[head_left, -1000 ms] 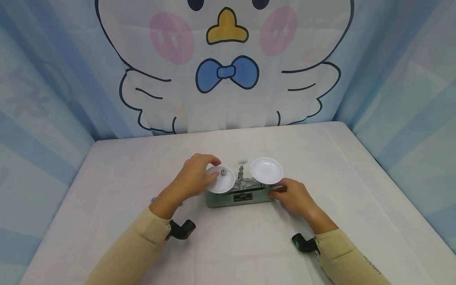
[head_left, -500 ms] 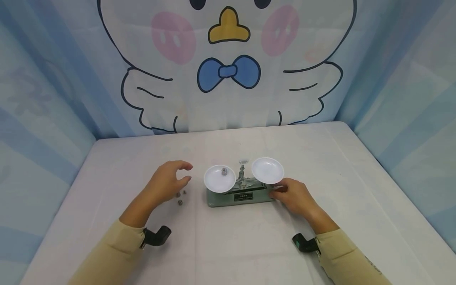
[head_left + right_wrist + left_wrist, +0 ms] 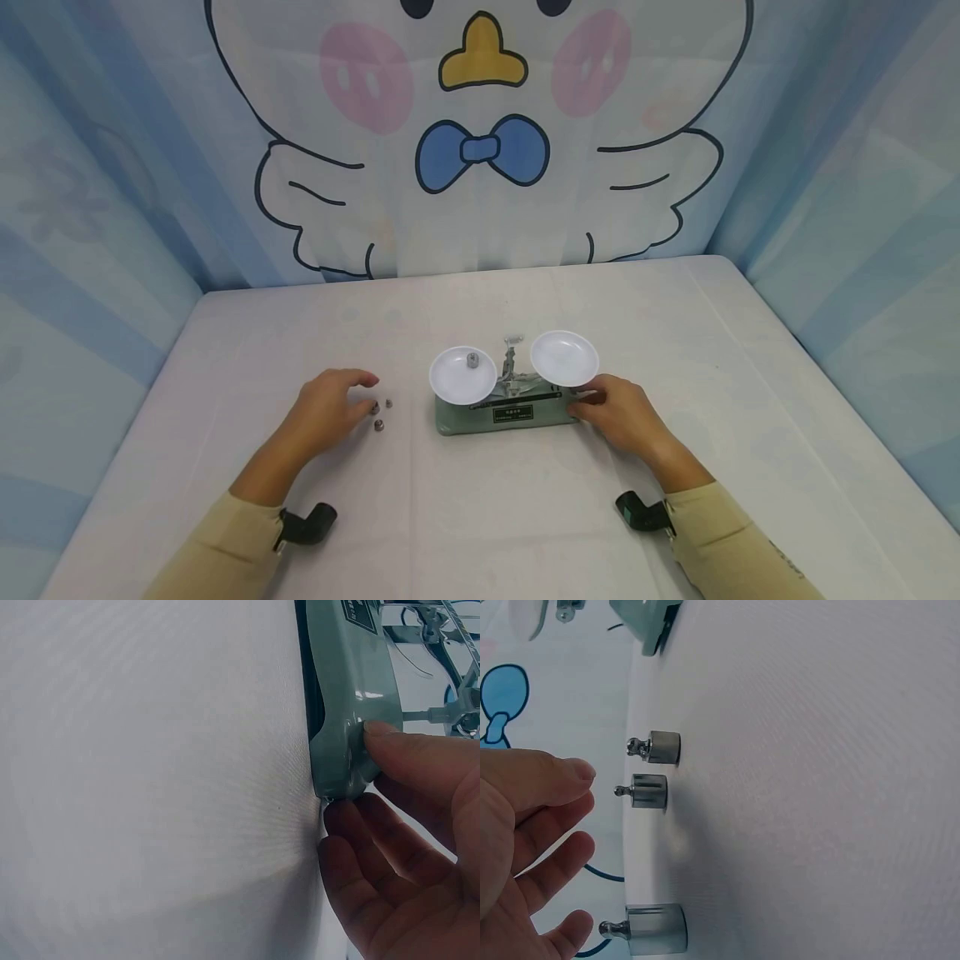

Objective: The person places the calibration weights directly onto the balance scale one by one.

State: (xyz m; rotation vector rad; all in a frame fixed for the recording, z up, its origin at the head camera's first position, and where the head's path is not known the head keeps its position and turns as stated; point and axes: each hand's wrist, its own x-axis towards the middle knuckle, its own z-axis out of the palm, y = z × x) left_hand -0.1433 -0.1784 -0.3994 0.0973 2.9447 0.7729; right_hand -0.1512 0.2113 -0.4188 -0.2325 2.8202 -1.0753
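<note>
Head view: left hand (image 3: 330,406) low on the white table (image 3: 480,517), fingers loosely bent and gripping nothing, fingertips just beside a cluster of three small metal weights (image 3: 379,414) – touching the nearest one or not, cannot tell. To their right, a green balance scale (image 3: 504,412) with two white pans; left pan (image 3: 462,377) carrying one small weight (image 3: 472,360), right pan (image 3: 564,358) bare and sitting slightly higher. Right hand (image 3: 618,414) resting against the right end of the scale's base, fingers gently bent, pressing rather than closing round anything. Beige sleeves on both arms, a black wrist camera mount (image 3: 309,525) on each. Behind the table, a blue-striped backdrop with a cartoon bird (image 3: 480,125) wearing a blue bow tie. Left wrist view: the three weights seen close – largest weight (image 3: 654,928) nearest the palm side, middle weight (image 3: 646,791) and smallest weight (image 3: 657,747) further on, all upright on the cloth, each knobbed on top. Fingers (image 3: 544,795) spread and relaxed, held just apart from the knobs, none pinched. Corner of the scale base (image 3: 649,619) visible beyond. Right wrist view: thumb tip (image 3: 386,742) flat on the rounded end of the green base (image 3: 352,697), other fingers (image 3: 375,855) curving beside and beneath that end, near the table; hand open, holding nothing.
</note>
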